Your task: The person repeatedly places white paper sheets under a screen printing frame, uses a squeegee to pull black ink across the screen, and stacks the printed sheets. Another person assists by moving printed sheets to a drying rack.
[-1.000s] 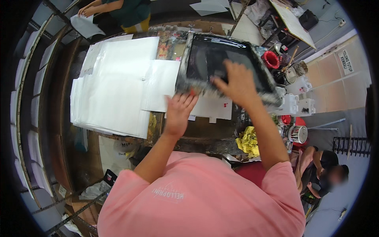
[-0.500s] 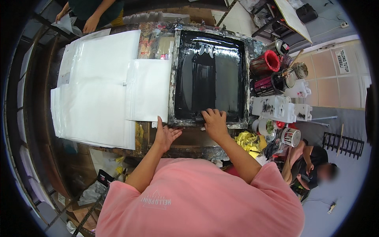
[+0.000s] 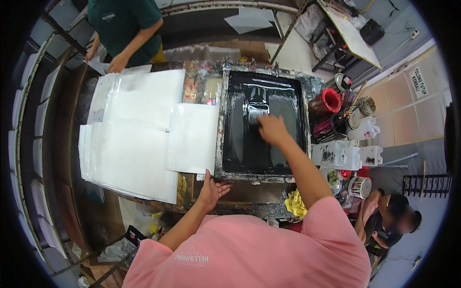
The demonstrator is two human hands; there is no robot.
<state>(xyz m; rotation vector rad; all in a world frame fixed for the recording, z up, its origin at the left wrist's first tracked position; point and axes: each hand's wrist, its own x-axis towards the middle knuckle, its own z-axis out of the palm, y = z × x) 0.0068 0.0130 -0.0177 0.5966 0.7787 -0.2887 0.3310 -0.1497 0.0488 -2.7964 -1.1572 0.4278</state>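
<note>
A black-inked printing screen in a paint-stained frame (image 3: 220,144) lies flat on the worktable. My right hand (image 3: 272,129) reaches over its mesh and grips a squeegee (image 3: 253,114) pressed on the wet black ink near the middle. My left hand (image 3: 211,189) rests with fingers spread at the frame's near left corner, on the table edge. Both forearms come out of pink sleeves at the bottom.
Stacks of white sheets (image 3: 134,139) cover the table left of the screen. Paint cans, a red tub (image 3: 330,101) and white containers (image 3: 341,154) crowd the right side. A person in a green shirt (image 3: 126,24) stands across the table; another person (image 3: 391,216) sits low at right.
My right hand went from the frame's near edge out onto the mesh and now holds the squeegee. The left hand stayed by the near left corner. The view tilted forward.
</note>
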